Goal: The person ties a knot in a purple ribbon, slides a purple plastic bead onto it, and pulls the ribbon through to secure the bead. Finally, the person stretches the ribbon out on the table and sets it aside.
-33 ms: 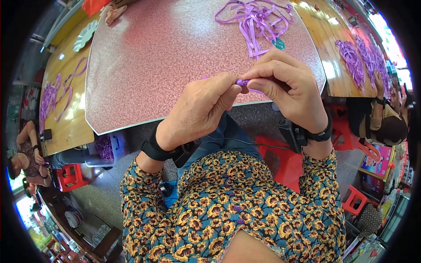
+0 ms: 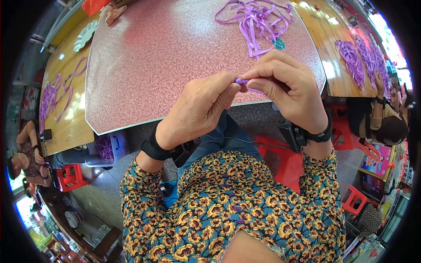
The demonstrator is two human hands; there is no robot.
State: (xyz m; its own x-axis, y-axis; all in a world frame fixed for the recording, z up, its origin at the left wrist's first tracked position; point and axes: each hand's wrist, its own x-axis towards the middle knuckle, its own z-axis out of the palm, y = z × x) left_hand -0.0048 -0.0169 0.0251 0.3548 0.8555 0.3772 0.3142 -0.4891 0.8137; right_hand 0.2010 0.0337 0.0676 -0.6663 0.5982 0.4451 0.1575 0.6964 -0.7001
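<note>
Above the near edge of the pink table (image 2: 166, 72), my two hands meet at a small purple ribbon knot (image 2: 240, 81). My left hand (image 2: 195, 105) pinches it from the left between thumb and fingers. From the right, the thumb and forefinger of my right hand (image 2: 287, 85) press on the same ribbon. A short purple strand shows under my right thumb; the rest is hidden in my fingers. Just beyond my right hand lies a loose pile of purple ribbon (image 2: 258, 22), with a small green tag (image 2: 278, 44) at its near end.
Wooden tables flank the pink one, with purple ribbons (image 2: 57, 94) on the left and ribbon bundles (image 2: 351, 63) on the right. A white scalloped dish (image 2: 85, 36) stands far left. People sit at both sides. Red stools (image 2: 72, 177) and a plastic bin (image 2: 105, 151) are on the floor.
My left hand has shifted very slightly to the left, and a little more of the purple knot shows. My right hand keeps its pinch in nearly the same place.
</note>
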